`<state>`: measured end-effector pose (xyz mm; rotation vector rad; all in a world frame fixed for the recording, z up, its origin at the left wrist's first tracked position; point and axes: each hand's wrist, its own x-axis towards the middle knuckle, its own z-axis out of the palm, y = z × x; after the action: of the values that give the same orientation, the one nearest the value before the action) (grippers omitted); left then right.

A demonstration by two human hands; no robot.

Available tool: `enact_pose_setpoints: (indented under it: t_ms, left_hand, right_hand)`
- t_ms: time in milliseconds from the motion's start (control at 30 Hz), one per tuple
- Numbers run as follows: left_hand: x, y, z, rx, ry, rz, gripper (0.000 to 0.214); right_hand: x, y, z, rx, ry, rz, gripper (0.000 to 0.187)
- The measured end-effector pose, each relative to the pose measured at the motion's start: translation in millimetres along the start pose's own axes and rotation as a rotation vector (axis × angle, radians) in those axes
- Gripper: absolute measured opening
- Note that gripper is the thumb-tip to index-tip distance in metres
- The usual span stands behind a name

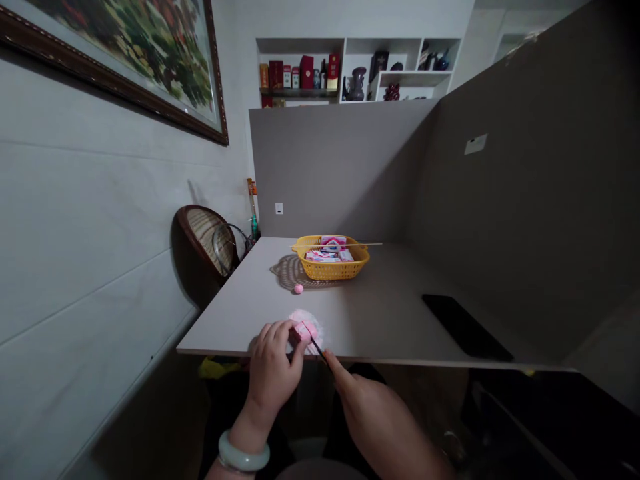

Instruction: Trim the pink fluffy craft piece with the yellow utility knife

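At the table's near edge, my left hand (pixel 274 363) steadies a small pink block (pixel 302 331) between thumb and fingers. The block looks like soap, though its exact kind is not clear. My right hand (pixel 367 403) is closed around a thin dark knife (pixel 319 349), its tip touching the block's right side. Pale pink crumbs (pixel 300 315) are spread on the table around and under the block. Beyond them lies a small pink ball (pixel 299 289). The knife's handle is mostly hidden in my right hand.
A yellow basket (pixel 333 271) holds pink-and-white packets (pixel 324 255), with a thin stick (pixel 373 244) across its rim. On the right of the grey table (pixel 380 313) lies a flat black object (pixel 463 327). Grey panels (pixel 345 173) stand behind and to the right.
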<state>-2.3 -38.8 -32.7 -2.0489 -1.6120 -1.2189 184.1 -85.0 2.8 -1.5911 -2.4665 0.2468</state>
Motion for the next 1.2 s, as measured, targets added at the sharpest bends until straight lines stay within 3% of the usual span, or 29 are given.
enact_pose_setpoints:
  t_ms: [167, 367, 567, 767, 1000, 1200]
  left_hand:
    - [1, -1, 0.5, 0.012, -0.006, -0.014, 0.022]
    - [-1, -1, 0.3, -0.004, -0.023, -0.005, 0.022]
    - [0, 1, 0.5, 0.022, -0.009, -0.014, 0.023]
    - [1, 4, -1.5, 0.001, 0.007, -0.002, 0.022]
    - [2, 3, -0.5, 0.029, 0.027, -0.010, 0.022]
    - [2, 3, -4.0, -0.007, 0.000, -0.011, 0.021]
  right_hand:
    - [12, -1, 9, 0.068, 0.160, -0.076, 0.072]
    - [-9, 9, 10, -0.033, 0.081, -0.058, 0.069]
    - [12, -2, 9, 0.093, 0.260, -0.084, 0.065]
    - [-6, 3, 3, -0.053, 0.005, -0.012, 0.071]
    - [15, -5, 5, 0.033, 0.147, -0.077, 0.074]
    - [-4, 2, 2, -0.041, 0.044, -0.030, 0.071]
